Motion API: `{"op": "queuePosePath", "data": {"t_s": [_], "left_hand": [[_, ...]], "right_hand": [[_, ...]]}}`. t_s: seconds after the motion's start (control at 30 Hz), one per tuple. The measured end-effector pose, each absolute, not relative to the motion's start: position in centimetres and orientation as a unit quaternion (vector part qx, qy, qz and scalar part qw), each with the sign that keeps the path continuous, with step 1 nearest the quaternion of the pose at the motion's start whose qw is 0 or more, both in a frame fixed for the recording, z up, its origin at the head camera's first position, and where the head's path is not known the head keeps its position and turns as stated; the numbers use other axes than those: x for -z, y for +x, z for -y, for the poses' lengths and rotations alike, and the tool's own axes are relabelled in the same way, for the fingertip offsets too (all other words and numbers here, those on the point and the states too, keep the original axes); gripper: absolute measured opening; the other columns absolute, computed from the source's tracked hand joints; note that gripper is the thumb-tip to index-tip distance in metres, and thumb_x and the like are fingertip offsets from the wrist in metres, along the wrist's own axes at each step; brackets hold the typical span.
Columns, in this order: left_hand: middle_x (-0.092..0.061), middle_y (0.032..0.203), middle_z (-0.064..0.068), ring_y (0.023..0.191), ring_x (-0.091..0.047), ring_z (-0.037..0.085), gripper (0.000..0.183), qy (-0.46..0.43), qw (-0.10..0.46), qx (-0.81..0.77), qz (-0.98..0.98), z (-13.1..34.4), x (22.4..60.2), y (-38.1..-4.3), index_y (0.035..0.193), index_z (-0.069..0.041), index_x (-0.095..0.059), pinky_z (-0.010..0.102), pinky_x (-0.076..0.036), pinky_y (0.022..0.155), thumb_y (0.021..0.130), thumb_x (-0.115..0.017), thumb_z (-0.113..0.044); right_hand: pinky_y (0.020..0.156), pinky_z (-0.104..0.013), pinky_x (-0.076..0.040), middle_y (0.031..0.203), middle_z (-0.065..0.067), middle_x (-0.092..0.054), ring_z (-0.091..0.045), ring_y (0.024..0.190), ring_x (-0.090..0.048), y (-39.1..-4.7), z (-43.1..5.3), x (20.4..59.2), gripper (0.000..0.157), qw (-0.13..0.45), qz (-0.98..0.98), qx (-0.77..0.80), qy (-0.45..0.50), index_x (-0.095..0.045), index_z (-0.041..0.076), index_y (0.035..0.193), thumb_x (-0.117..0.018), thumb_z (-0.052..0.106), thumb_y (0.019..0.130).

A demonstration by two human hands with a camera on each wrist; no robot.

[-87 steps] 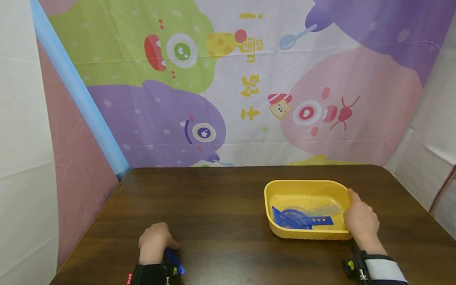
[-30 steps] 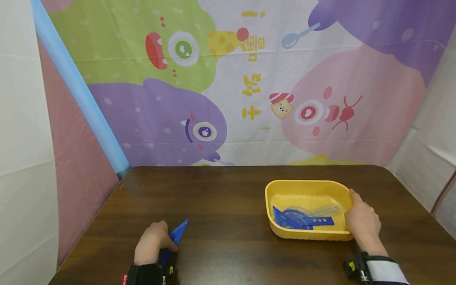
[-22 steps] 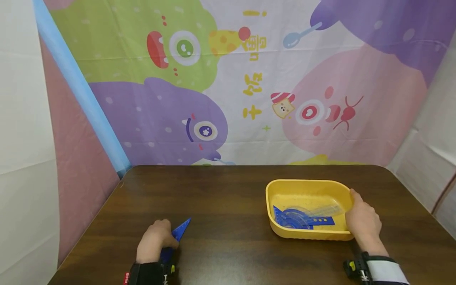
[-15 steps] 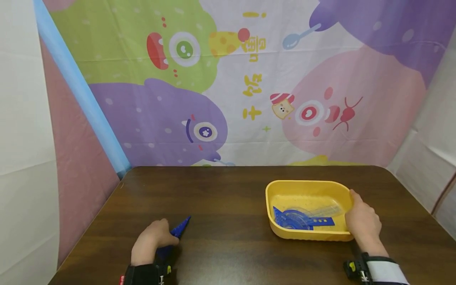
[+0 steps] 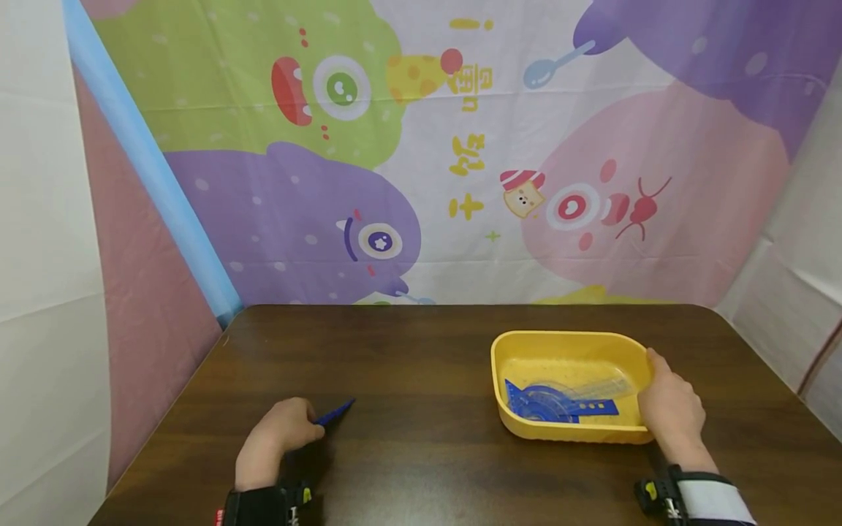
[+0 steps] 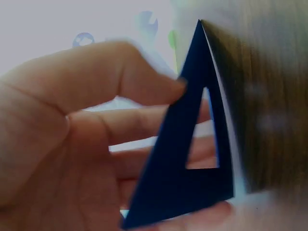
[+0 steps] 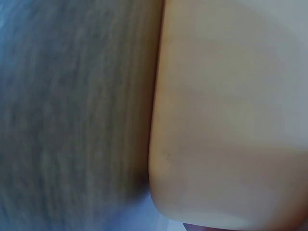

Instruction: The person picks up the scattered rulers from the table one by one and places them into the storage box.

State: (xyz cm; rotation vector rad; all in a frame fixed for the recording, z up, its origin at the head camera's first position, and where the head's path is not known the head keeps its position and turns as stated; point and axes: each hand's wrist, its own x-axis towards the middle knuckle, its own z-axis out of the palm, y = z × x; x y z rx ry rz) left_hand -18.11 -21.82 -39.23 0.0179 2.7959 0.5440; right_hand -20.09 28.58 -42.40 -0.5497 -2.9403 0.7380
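Observation:
My left hand [image 5: 276, 438], over the left of the table, pinches a blue set square [image 6: 192, 190] with a triangular cutout. In the left wrist view the thumb presses one face and the other fingers lie behind it. The head view shows the set square almost edge-on, its tip pointing away to the right. My right hand [image 5: 671, 409] grips the right side wall of a yellow plastic basket [image 5: 566, 352]; some of its fingers are hidden. A blue protractor [image 5: 546, 400], a blue straight ruler [image 5: 597, 408] and clear rulers [image 5: 608, 389] lie inside. The right wrist view shows mostly the basket's outer wall.
The brown wooden table [image 5: 408, 380] stretches between the two hands. Behind it hangs a cartoon-printed cloth [image 5: 473, 270], and pale cloth closes off both sides. Each wrist carries a camera on a strap.
Over these frames the set square has come into fuller view in my left hand, then turned from showing its face to nearly edge-on. My right hand and the basket have stayed put.

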Motion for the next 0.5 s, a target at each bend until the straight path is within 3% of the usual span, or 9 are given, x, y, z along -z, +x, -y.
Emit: {"op": "queuePosePath", "data": {"t_s": [0.27,0.5], "left_hand": [[-0.061,0.081,0.009,0.063,-0.051,0.018,0.015,0.016,0.050,-0.198,-0.979,21.5,38.6,-18.3,0.091,-0.001,-0.065,0.035,-0.042,0.057,0.083,-0.056,-0.011],[-0.060,0.088,0.012,0.069,-0.054,0.019,0.018,0.026,-0.061,-0.195,-0.978,20.0,38.6,-18.3,0.095,-0.001,-0.065,0.038,-0.045,0.063,0.085,-0.053,-0.011]], "right_hand": [[0.063,-0.046,-0.042,0.122,-0.037,-0.040,-0.036,0.073,-0.048,-20.0,-28.5,42.3,0.060,0.031,0.954,-0.240,-0.179,-0.015,0.000,0.143,-0.040,0.003,0.089],[0.063,-0.044,-0.041,0.122,-0.037,-0.039,-0.036,0.072,-0.047,-19.9,-28.5,42.2,0.060,0.027,0.953,-0.243,-0.179,-0.013,0.001,0.144,-0.039,0.003,0.090]]}}
